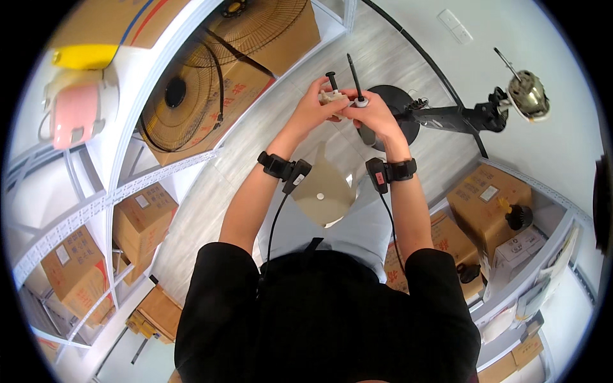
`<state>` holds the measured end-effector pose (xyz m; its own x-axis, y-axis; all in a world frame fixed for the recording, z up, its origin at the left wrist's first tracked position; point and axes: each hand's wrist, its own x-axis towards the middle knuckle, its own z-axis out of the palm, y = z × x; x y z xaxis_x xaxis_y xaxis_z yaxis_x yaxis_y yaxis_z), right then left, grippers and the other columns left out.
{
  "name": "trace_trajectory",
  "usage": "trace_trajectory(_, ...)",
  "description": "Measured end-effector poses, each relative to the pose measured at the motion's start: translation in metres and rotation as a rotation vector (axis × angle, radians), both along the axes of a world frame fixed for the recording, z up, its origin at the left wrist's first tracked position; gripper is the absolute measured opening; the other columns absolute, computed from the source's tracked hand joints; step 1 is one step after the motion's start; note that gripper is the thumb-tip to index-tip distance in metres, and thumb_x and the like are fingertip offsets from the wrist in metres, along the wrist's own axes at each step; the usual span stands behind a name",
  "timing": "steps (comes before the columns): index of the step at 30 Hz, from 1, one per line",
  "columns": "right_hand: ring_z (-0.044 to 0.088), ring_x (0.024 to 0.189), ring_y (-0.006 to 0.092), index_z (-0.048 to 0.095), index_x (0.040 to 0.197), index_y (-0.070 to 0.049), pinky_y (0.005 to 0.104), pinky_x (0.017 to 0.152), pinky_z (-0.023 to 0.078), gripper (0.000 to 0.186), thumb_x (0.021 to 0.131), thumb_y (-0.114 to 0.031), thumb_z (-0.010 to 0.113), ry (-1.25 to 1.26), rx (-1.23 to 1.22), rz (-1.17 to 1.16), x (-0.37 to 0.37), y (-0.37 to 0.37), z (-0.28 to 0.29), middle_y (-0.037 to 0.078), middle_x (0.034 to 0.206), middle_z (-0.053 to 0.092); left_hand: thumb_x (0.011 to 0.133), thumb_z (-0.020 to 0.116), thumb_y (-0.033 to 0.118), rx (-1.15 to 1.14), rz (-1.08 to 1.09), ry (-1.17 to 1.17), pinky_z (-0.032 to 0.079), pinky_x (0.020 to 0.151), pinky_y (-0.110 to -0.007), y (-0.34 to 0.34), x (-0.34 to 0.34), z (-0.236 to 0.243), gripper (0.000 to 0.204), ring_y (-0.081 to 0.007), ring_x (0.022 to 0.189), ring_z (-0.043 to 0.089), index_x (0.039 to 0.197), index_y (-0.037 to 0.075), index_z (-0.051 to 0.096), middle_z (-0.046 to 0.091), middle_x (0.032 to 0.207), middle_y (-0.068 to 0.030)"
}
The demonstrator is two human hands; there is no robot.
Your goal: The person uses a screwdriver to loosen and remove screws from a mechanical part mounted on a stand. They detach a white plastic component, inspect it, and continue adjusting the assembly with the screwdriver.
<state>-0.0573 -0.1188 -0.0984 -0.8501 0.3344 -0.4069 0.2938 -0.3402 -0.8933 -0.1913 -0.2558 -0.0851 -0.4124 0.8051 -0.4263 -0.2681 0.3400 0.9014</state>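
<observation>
Both hands are close together in front of me, above the floor. My left hand [313, 110] is closed around a small off-white plastic part [333, 97], from which a black knob [331, 78] sticks up. Beside it, my right hand [378, 119] pinches a slim black rod [353, 69] with a white collar at its lower end. Fingers partly hide both pieces, and I cannot tell whether they are joined. A translucent beige fan blade [322, 182] lies below my hands, over my lap. Black bands with small boxes and cables circle both wrists.
A fan stand's black pole [447, 119] rises from a round base [389, 102] toward an exposed motor [529, 94] at right. Wire fan guards [191, 96] lean by cartons at left. White shelving [64, 236] holds more cartons, and a carton [488, 198] stands at right.
</observation>
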Motion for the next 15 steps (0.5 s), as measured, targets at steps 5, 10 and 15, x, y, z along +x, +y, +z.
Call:
trace_trajectory(5,0.052,0.06,0.0067,0.067,0.118,0.002,0.0228,0.054,0.041,0.042,0.08,-0.012,0.081,-0.089,-0.018,-0.125,-0.031,0.045,-0.074,-0.001,0.079,0.062,0.09,0.073,0.043,0.013,0.019,-0.242,0.059,0.088,-0.042,0.036,-0.057,-0.095,0.091,-0.0309,0.122,0.057,0.152,-0.003,0.026,0.043,0.145,-0.0229)
trace_trajectory(10,0.052,0.059,0.0075,0.066,0.115,0.001,0.0228,0.054,0.04,0.04,0.082,-0.014,0.082,-0.142,-0.112,-0.327,-0.06,0.075,-0.16,0.0,0.079,0.06,0.093,0.07,0.037,-0.229,0.26,-0.366,0.06,0.078,-0.039,0.042,-0.141,-0.315,0.056,-0.026,0.093,0.067,0.126,-0.004,0.051,0.058,0.118,-0.0175)
trace_trajectory(15,0.053,0.06,0.0077,0.061,0.119,0.003,0.0243,0.053,0.042,0.047,0.081,-0.013,0.083,-0.122,-0.289,-0.385,-0.079,0.083,-0.247,0.001,0.079,0.06,0.09,0.069,0.02,-0.494,0.421,-0.411,0.061,0.066,-0.037,0.006,-0.141,-0.51,0.031,-0.0238,0.081,0.068,0.108,-0.004,0.059,0.063,0.102,-0.0152)
